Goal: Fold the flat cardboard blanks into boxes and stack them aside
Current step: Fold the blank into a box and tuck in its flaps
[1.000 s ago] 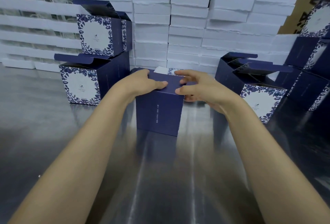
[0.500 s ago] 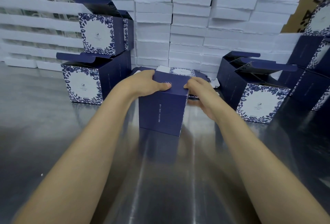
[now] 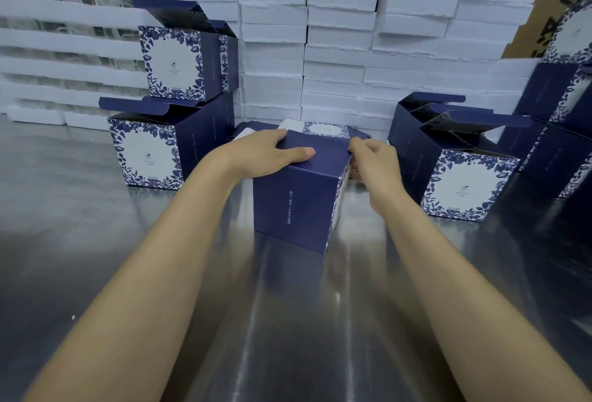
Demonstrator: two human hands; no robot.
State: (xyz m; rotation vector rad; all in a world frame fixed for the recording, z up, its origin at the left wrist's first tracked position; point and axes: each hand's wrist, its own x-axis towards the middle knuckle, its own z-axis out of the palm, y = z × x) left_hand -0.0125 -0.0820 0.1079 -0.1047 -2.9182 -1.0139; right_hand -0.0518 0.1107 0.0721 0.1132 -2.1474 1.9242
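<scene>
Navy box (image 3: 298, 206) standing mid-tabletop (image 3: 288, 321), top panel seemingly being closed. Left grip (image 3: 266, 154) holding top: thumb lying flat, fingers hooking far edge. Right grip (image 3: 373, 159) pinching top right corner. Best: pressing down steadily, tucking squarely, avoiding creasing.

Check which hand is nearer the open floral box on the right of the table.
Right. The right hand pinches the top right edge of the centre box, just left of the open floral box, not touching it. The left hand grips the centre box's top, farther left.
</scene>
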